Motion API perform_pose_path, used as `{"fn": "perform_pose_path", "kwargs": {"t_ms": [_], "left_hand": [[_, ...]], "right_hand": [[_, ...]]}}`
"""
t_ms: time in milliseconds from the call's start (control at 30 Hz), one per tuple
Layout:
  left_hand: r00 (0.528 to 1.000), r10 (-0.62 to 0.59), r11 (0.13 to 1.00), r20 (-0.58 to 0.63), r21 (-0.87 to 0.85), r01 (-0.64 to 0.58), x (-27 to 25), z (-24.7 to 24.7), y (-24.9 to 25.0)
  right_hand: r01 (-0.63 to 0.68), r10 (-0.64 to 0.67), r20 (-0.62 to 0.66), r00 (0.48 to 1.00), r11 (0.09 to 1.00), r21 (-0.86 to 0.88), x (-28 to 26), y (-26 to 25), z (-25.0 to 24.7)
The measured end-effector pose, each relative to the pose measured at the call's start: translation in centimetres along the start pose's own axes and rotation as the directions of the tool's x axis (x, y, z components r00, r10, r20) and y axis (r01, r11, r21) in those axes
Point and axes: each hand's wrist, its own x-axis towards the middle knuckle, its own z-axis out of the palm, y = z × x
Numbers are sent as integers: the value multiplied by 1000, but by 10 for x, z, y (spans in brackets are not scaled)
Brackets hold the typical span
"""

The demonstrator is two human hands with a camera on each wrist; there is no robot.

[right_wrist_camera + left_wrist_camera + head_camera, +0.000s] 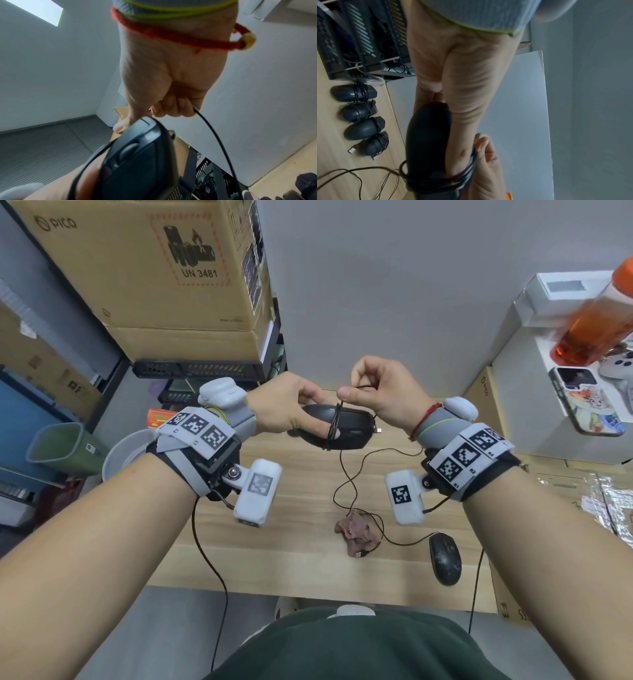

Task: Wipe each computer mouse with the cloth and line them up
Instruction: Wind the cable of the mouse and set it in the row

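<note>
My left hand [298, 409] grips a black wired mouse [346, 430] in the air above the wooden table [281, 546], with my thumb lying across its side. Several turns of its cable [333, 426] are wound round the body. My right hand [370, 387] pinches the cable just above the mouse, and the rest of the cable hangs down to the table. A crumpled pinkish cloth [358, 531] lies on the table below. Another black mouse [444, 558], dusty and with its cable loose, lies at the right front. In the left wrist view several cable-wrapped mice [364, 127] lie in a row.
Stacked cardboard boxes [164, 268] and black trays [195, 369] stand at the back left, with a green bin [65, 446] and a white bowl [126, 453] beside the table. White boxes [548, 371], an orange bottle [596, 326] and a phone [582, 402] are at the right.
</note>
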Motion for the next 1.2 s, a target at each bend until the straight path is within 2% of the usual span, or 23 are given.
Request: {"fn": "perform_pose_path", "kwargs": {"t_ms": [100, 200, 267, 367, 433, 500, 600, 700, 833, 900, 1033, 1200], "left_hand": [[999, -2, 996, 53, -84, 7, -3, 5, 2], [1000, 4, 979, 27, -205, 1, -3, 6, 4], [999, 31, 955, -28, -295, -38, -2, 6, 6], [974, 18, 902, -228, -416, -114, 5, 3, 6], [930, -30, 915, -367, -385, -122, 10, -2, 0], [885, -65, 957, -460, -280, -75, 15, -9, -14], [854, -105, 994, -509, -83, 73, 14, -13, -26], [886, -106, 982, -451, 93, 164, 11, -12, -30], [934, -70, 959, -351, 235, 160, 12, -5, -25], [963, -56, 949, -264, 285, 133, 12, -3, -18], [996, -42, 981, -73, 185, 55, 8, 3, -10], [998, 3, 1000, 62, 12, -4, 2, 6, -2]], "right_hand": [[-26, 26, 1, 1000, 997, 72, -3, 5, 2], [-142, 143, -4, 990, 986, 91, -5, 12, 6], [-197, 197, 12, 980, 980, 5, -5, 21, 9], [-169, 174, 61, 983, 982, -79, -13, 29, 19], [-162, 174, 115, 978, 981, -107, -19, 25, 26], [-138, 164, 167, 972, 978, -156, -22, 15, 28], [-112, 143, 192, 971, 980, -162, -20, 0, 23], [-86, 99, 167, 981, 993, -85, -16, -9, 15], [-28, 53, 144, 988, 985, -170, -11, -17, 10], [-34, 57, 115, 992, 980, -196, -8, -17, 8], [-58, 66, 41, 997, 982, -182, -3, -11, 6], [-67, 67, 6, 998, 996, -53, -3, 1, 5]]}}
